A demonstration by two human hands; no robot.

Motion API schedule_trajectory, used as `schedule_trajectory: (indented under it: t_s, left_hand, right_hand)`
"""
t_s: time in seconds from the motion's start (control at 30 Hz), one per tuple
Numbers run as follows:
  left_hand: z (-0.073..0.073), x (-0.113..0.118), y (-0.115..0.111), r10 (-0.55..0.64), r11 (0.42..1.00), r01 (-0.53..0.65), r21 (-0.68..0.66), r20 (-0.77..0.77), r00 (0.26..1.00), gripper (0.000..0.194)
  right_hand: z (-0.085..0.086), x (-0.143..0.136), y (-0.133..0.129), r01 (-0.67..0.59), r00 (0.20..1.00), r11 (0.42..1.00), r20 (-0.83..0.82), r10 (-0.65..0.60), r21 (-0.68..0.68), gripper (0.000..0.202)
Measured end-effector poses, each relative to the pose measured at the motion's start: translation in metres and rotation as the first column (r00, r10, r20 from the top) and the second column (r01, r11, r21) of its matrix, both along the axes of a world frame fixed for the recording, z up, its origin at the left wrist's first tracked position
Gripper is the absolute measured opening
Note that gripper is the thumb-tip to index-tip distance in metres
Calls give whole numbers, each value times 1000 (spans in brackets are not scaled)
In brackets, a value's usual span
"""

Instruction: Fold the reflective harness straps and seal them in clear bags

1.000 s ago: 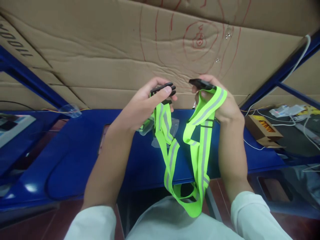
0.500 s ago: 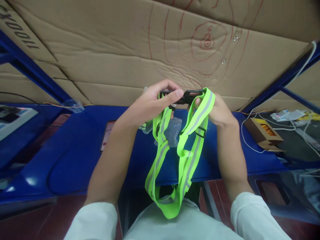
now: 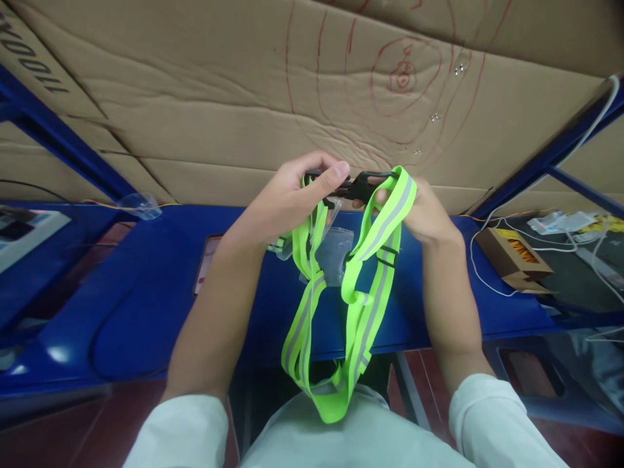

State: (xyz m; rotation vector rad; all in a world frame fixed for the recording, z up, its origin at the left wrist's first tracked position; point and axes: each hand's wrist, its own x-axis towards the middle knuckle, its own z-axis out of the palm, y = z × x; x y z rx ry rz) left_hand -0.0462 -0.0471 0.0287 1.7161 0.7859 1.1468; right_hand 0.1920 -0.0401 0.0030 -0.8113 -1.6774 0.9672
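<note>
plastic bag (image 3: 337, 259) behind green straps (image 3: 365, 325), carton (image 3: 502, 261) at right

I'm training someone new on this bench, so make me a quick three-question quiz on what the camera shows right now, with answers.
1. True or false: the bright green strap hangs in a loop below the left hand and the right hand.
2. What colour is the table? A red, B blue, C white.
3. Fill in the missing word: the hands hold the two halves of a black ____.

Key: 1. True. 2. B, blue. 3. Buckle.
</note>
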Motion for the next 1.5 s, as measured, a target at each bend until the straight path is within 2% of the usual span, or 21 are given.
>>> schedule_trajectory:
  t_s: [0.17, 0.3, 0.43, 0.6, 0.83, 1.0, 1.1, 1.17, 1.2, 1.27, 1.33, 1.43, 1.5]
  left_hand:
    - [-1, 0, -1, 12, 1000, -12, -19, 10, 1000, 35]
    - [-4, -1, 4, 28, 998, -28, -61, 12, 1000, 39]
    - [-5, -4, 12, 9, 996, -8, -90, 12, 1000, 42]
    - [-1, -9, 15, 0, 993, 9, -115, 74, 997, 42]
    - [0, -5, 7, -43, 995, 45, -89, 24, 999, 28]
    - [-5, 2, 12, -40, 982, 72, -175, 181, 983, 10]
    - [-7, 3, 19, -44, 965, 108, -239, 260, 965, 7]
    - [-9, 1, 23, -11, 962, 82, -260, 262, 965, 10]
    - [-10, 0, 25, 13, 962, 56, -266, 253, 967, 12]
    - [-12, -1, 28, 60, 962, 2, -272, 220, 974, 15]
    - [-14, -1, 30, 91, 966, -39, -257, 194, 977, 16]
    - [-17, 3, 31, 93, 983, -63, -170, 175, 980, 14]
    - [-17, 5, 29, 86, 993, -69, -96, 184, 979, 13]
  right_hand:
    - [-4, 2, 0, -37, 999, 999, -4, 37, -21, 48]
    - [-1, 7, -1, -26, 993, 992, 116, 12, 123, 43]
    - [7, 9, -2, -45, 971, 952, 237, -29, 303, 38]
    - [9, 7, -3, -27, 971, 918, 229, -70, 396, 25]
    - [6, -4, -2, -7, 980, 929, 187, -67, 371, 29]
    - [7, -9, -8, -27, 975, 917, 215, -65, 397, 27]
    - [14, 2, -14, -100, 969, 950, 245, 26, 295, 34]
    - [19, 10, -17, -121, 978, 973, 192, 83, 198, 33]
    - [22, 13, -20, -90, 987, 981, 148, 64, 173, 29]
    - [26, 13, -27, 32, 994, 975, 94, -54, 220, 21]
    - [27, 3, -36, 90, 971, 937, 180, -158, 337, 26]
    - [21, -23, -48, -14, 892, 891, 409, -194, 453, 48]
    - [14, -37, -49, -7, 871, 886, 438, -223, 464, 49]
